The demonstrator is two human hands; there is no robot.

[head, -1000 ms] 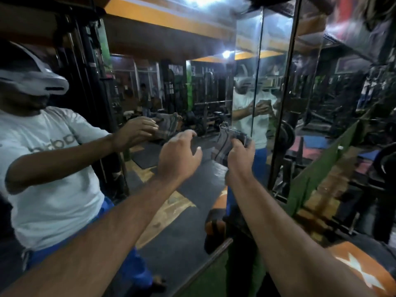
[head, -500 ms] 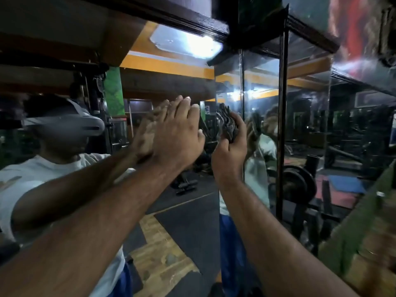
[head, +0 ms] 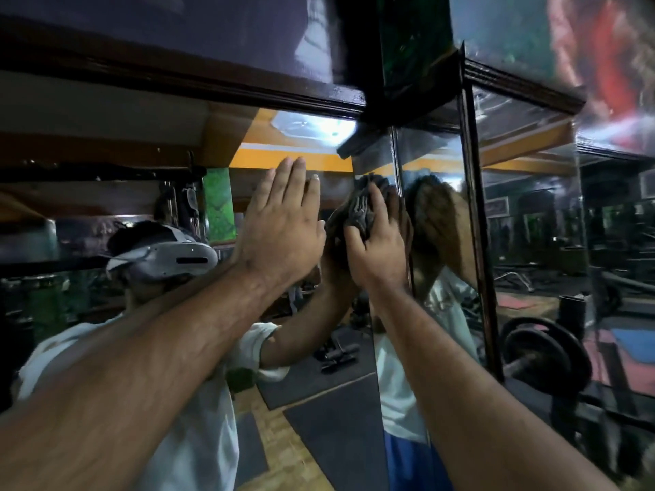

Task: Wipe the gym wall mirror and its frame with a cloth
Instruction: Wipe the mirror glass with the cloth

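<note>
Mirror: gym wall, dark frame above hands.
Right hand: grips cloth (bunched) against glass.
Left hand: flat, fingers straight.

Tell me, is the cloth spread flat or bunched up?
Bunched up: the cloth sits crumpled in folds under the right hand, against the mirror.

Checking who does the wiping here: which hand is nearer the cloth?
Right. The right hand grips the bunched cloth and holds it against the mirror. The left hand is just left of the cloth, fingers straight, flat toward the glass, not holding it.
</note>
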